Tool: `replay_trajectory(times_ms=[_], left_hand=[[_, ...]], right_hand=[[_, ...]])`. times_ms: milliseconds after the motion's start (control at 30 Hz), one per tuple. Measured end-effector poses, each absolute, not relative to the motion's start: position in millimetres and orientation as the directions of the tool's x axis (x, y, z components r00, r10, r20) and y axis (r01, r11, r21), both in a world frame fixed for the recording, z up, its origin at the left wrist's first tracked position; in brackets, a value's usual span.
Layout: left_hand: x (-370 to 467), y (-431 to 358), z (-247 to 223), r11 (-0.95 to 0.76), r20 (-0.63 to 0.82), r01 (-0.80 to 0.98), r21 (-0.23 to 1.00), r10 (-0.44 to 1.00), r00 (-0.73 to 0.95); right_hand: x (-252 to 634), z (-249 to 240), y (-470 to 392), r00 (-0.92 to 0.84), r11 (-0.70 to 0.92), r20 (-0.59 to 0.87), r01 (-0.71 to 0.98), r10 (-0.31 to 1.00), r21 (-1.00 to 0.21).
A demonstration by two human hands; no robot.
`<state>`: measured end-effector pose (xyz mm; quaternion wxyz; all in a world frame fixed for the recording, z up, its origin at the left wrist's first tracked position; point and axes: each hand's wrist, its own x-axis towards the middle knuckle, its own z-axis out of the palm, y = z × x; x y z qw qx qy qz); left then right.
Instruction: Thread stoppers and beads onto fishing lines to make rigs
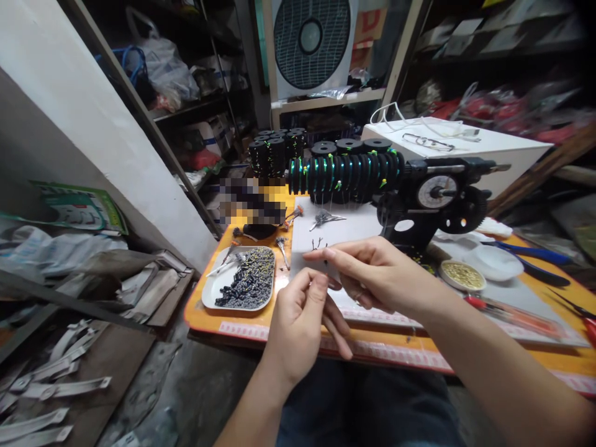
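Note:
My left hand (300,320) is closed in a pinch, thumb against the index finger, over the table's front edge. Just beside it, my right hand (379,276) also pinches, its index finger pointing left; anything held in either hand is too small to make out. Behind the hands, several thin dark pieces (318,243) lie on a white sheet (302,217), with a bundle of grey-tipped stems (325,218) farther back. To the left stands a white tray (210,298) of small grey, black and yellow pieces (249,279). Above the sheet is a ribbed black roller (347,174) wound with blue-green line.
A geared stand with a dial (437,191) supports the roller. Black spools (267,155) stand behind. At right are a dish of brass-coloured bits (462,275), a white lid (493,261), blue-handled pliers (535,253) and a red-handled tool (516,315). Glasses (428,143) rest on a white box (488,146).

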<state>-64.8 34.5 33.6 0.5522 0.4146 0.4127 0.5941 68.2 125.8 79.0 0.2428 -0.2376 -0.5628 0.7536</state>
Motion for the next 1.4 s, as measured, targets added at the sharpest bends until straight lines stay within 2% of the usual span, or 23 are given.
replay_trajectory(times_ms=[167,267,467,633,700,833,1033,1200,1300,1400], left_hand=[[-61,34,23,-0.125,0.093,-0.433,0.893,0.991,-0.093],[-56,30,12,-0.146,0.100,-0.498,0.855,0.988,-0.118],[-43,6,-4,-0.049,0.003,-0.598,0.800,0.997,-0.078],[-42,-8,3,-0.003,-0.093,-0.624,0.781,0.988,-0.121],[-44,-9,5,0.031,-0.113,-0.644,0.764,0.990,-0.087],[-45,-9,-4,0.075,-0.097,-0.737,0.672,0.995,0.014],[-45,-20,-30,0.038,0.032,-0.857,0.514,0.997,0.063],[-54,-28,-35,0.097,0.072,-0.858,0.505,0.985,0.154],[-52,-29,-38,0.053,0.100,-0.876,0.479,0.988,0.115],[-46,-26,-44,0.014,0.103,-0.889,0.458,0.992,0.069]], right_hand=[[57,78,120,-0.804,-0.456,-0.124,-0.196,0.581,-0.868],[48,78,117,-0.792,-0.548,-0.146,-0.264,0.593,-0.794],[44,81,127,-0.726,-0.565,-0.135,-0.391,0.675,-0.726],[43,81,127,-0.750,-0.581,-0.154,-0.347,0.643,-0.736],[44,81,126,-0.760,-0.577,-0.153,-0.330,0.632,-0.747],[45,79,128,-0.774,-0.553,-0.146,-0.292,0.616,-0.781],[52,65,128,-0.768,-0.436,-0.132,-0.204,0.627,-0.877],[65,50,106,-0.820,-0.222,-0.128,0.002,0.558,-0.975],[70,44,92,-0.851,-0.120,-0.131,0.080,0.508,-0.989],[72,39,84,-0.867,-0.100,-0.138,0.102,0.479,-0.990]])
